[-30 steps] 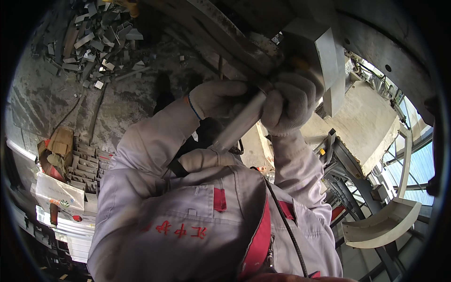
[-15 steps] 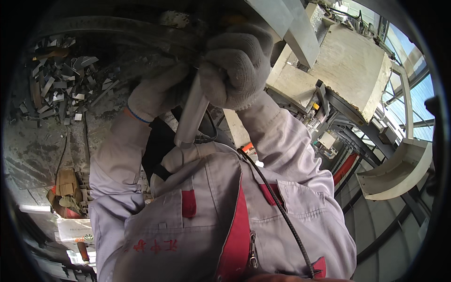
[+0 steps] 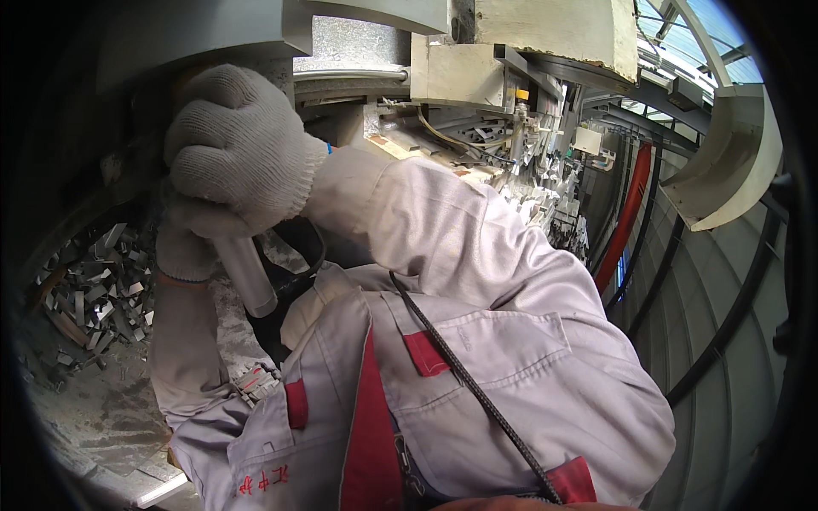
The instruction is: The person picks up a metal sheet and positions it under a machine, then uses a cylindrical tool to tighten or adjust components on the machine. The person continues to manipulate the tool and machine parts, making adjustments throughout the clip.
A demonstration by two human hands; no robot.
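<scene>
My right hand, in a grey knitted glove, is closed in a fist around the upper part of a silver cylindrical tool. The tool slants down toward my chest, and a dark cable or hose loops beside its lower end. Its upper end is hidden by the glove. Just below and behind the right fist is my gloved left hand, with its fingers hidden. A grey metal housing hangs over the right fist; whether they touch, I cannot tell.
Many metal offcuts lie heaped on the floor at left. Farther right stand a pale machine body, a heap of metal scraps and a red pipe. A curved pale trough juts out at far right.
Both hands and the tool have shifted left in the picture, and the view has turned. More of the machine and the right-hand scrap heap shows. My right fist stays closed on the tool.
</scene>
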